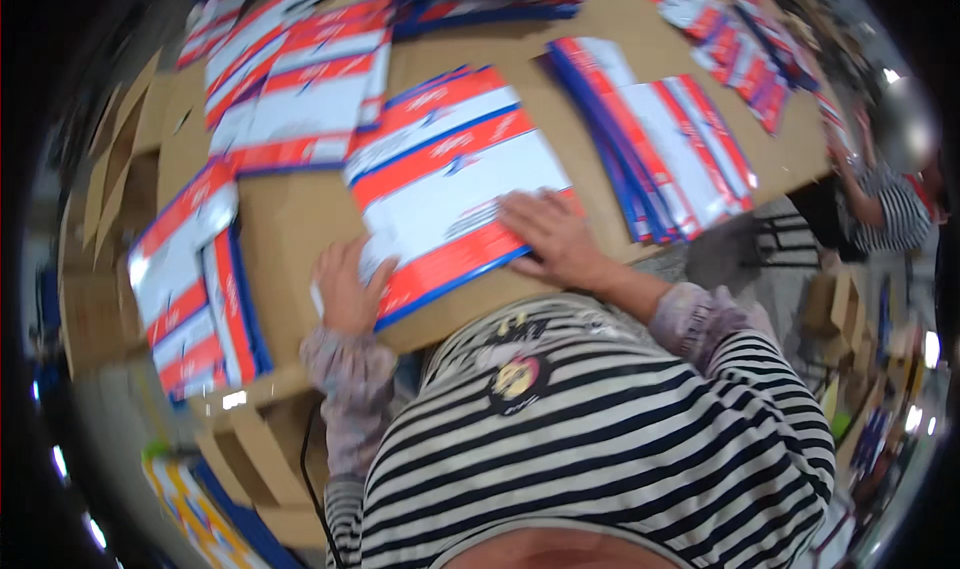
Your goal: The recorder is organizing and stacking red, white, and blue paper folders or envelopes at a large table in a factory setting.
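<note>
1. Fingers of the right hand [558,237] lie flat, spread on the red-white-blue stack [445,184]; can't tell if the left hand [348,289] grips its corner.
2. Stack's at the table's [290,219] near edge.
3. Similar pile [180,304], near-left corner.

You get a moderately bright view, with pale, mostly even light over the table [290,219] and the middle packets [450,184]. Hard white glare sits on the glossy left packets [185,254], washing out patches of them. Small blown-out spots of light [932,349] dot both side rims. You see darker shade inside the open box [265,454] at lower left. Fine print is soft, and your hands look slightly smeared. The fisheye bows the table's edges, stretches your shirt [600,409] and fades to black at the corners; the co-worker [885,214] at right is blurry.
</note>
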Action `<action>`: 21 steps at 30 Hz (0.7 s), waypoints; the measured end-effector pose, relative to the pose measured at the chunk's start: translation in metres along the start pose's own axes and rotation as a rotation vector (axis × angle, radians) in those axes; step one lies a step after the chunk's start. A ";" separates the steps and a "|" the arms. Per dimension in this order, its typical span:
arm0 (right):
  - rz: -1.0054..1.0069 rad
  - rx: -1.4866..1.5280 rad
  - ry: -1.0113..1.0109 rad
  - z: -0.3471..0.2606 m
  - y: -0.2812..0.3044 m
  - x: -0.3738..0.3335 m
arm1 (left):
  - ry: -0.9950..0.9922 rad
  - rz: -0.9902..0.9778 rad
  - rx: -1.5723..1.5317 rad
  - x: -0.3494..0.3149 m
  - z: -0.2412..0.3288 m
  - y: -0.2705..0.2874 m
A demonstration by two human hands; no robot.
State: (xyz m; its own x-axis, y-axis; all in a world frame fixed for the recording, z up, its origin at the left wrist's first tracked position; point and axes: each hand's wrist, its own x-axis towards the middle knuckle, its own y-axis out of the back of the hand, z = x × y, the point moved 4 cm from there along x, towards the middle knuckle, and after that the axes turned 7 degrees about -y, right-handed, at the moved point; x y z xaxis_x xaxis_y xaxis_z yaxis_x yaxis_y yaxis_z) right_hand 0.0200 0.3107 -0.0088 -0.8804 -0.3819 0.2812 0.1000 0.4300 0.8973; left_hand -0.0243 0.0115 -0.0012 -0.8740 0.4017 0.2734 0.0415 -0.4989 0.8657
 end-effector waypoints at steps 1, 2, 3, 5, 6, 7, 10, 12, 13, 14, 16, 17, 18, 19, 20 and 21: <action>0.006 0.010 0.009 -0.002 -0.001 0.001 | -0.005 0.034 0.006 -0.003 -0.001 0.001; 0.025 0.015 0.026 -0.002 -0.003 0.001 | -0.008 0.040 0.012 -0.006 0.000 0.000; 0.047 -0.006 0.056 -0.001 -0.003 -0.001 | -0.008 0.047 0.019 -0.006 0.001 -0.002; 0.072 -0.002 0.052 -0.005 0.002 -0.002 | -0.009 0.061 0.006 -0.006 0.005 0.001; 0.078 -0.002 0.049 -0.005 0.003 -0.002 | -0.041 0.074 -0.006 -0.005 0.009 0.002; 0.092 -0.026 0.036 -0.004 0.004 -0.001 | -0.040 0.064 0.030 -0.004 0.011 0.002; 0.112 -0.008 0.046 -0.003 0.006 0.002 | -0.083 0.051 0.114 -0.002 0.013 0.001; 0.085 -0.011 0.054 -0.002 0.006 0.005 | -0.112 0.050 0.171 0.003 0.014 -0.002; 0.083 -0.011 0.058 -0.003 0.008 0.007 | -0.094 -0.002 0.159 0.005 0.012 -0.006; 0.085 -0.012 0.061 -0.003 0.009 0.007 | -0.075 -0.054 0.148 0.007 0.010 -0.009; 0.070 -0.016 0.059 -0.002 0.010 0.007 | -0.052 -0.039 0.131 0.010 0.018 -0.012; 0.081 -0.026 0.077 -0.001 0.008 0.007 | -0.028 -0.029 0.113 0.014 0.022 -0.014; 0.094 -0.012 0.083 0.000 0.004 0.007 | -0.029 -0.005 0.118 0.015 0.025 -0.015; 0.106 0.001 0.091 -0.001 0.002 0.006 | -0.009 0.026 0.102 0.013 0.026 -0.015; 0.107 -0.001 0.085 -0.001 0.003 0.006 | 0.006 0.059 0.080 0.011 0.025 -0.017; 0.099 -0.005 0.087 -0.003 0.003 0.005 | 0.006 0.068 0.074 0.011 0.027 -0.016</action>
State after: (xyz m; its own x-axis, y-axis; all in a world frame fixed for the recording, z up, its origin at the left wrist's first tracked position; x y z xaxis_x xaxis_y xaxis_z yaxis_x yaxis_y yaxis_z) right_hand 0.0169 0.3079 -0.0036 -0.8226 -0.4073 0.3967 0.1873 0.4647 0.8654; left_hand -0.0212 0.0448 -0.0003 -0.8708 0.3640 0.3306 0.1367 -0.4668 0.8738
